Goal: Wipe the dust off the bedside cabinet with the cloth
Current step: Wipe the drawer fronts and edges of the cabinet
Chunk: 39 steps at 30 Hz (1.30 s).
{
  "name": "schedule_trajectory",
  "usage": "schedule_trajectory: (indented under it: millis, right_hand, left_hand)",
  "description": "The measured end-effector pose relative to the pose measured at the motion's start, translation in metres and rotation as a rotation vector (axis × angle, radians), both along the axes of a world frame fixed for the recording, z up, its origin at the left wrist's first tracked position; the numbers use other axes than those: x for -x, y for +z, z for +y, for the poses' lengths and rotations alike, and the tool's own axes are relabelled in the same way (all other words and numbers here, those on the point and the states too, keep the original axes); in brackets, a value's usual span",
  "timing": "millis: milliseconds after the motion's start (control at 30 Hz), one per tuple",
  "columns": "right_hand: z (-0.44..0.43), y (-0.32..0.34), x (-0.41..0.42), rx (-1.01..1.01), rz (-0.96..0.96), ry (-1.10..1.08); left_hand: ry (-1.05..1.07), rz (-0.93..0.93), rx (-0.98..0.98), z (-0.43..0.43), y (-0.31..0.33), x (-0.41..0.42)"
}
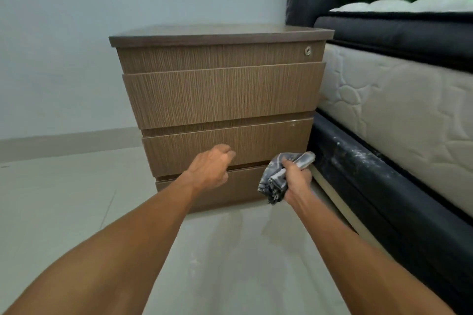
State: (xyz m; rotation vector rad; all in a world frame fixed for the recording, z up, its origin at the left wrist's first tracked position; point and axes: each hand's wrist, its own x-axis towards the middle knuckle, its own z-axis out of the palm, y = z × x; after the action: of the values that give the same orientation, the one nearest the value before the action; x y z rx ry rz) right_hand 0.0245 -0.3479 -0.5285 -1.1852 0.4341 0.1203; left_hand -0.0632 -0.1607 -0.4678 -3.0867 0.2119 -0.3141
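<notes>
Pale floor tiles [76,199] and a light blue wall [76,33] are framing the spot where a person is crouching low in front of the furniture.

The right hand [294,179] is clenching a bunched grey cloth [279,176]. The fingers are wrapping tightly round its middle, so one wad is sticking up past the thumb and loose folds are hanging below the fist. The cloth is hovering just before the lower right corner of the bedside cabinet [220,94], level with the middle and bottom drawers. Whether it is touching the wood cannot be told.

The left hand [211,166] is reaching forward beside it with its fingers curled in and holding nothing visible. It is sitting near the lower edge of the middle drawer [225,146]. Contact with the drawer front cannot be made out either.

Further out, the cabinet is standing against the wall, its right side close to a black bed frame [358,166] speckled with pale dust, with a quilted mattress [396,110] above that. A small round lock [308,51] is showing at the cabinet's upper right.

By judgement, the person is working on, or just approaching, the lower drawer fronts. The next move is probably calling for the cloth to be flattened against the wood and swept along the grain, with care in the recessed gaps between drawers. The cabinet top [220,32] is sitting nearly edge-on to the camera, so any dust on it is not showing.
</notes>
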Motion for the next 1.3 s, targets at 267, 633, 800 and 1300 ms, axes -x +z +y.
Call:
schedule_trajectory:
  millis: [267, 633, 800, 1300]
  right_hand:
    - [-0.049, 0.076, -0.052, 0.192, -0.256, -0.376]
    - [0.025, 0.069, -0.045, 0.368, -0.352, -0.247]
    - [0.041, 0.066, -0.027, 0.419, -0.417, -0.143]
    - [0.068, 0.032, 0.021, 0.713, -0.539, 0.744]
  left_hand:
    - [0.13, -0.101, -0.251, 0.0, 0.012, -0.007]
    - [0.144, -0.124, -0.176, 0.029, 0.012, -0.006]
    - [0.126, -0.126, -0.146, 0.032, 0.013, -0.006]
    - [0.306, -0.03, 0.299, 0.036, -0.043, 0.028]
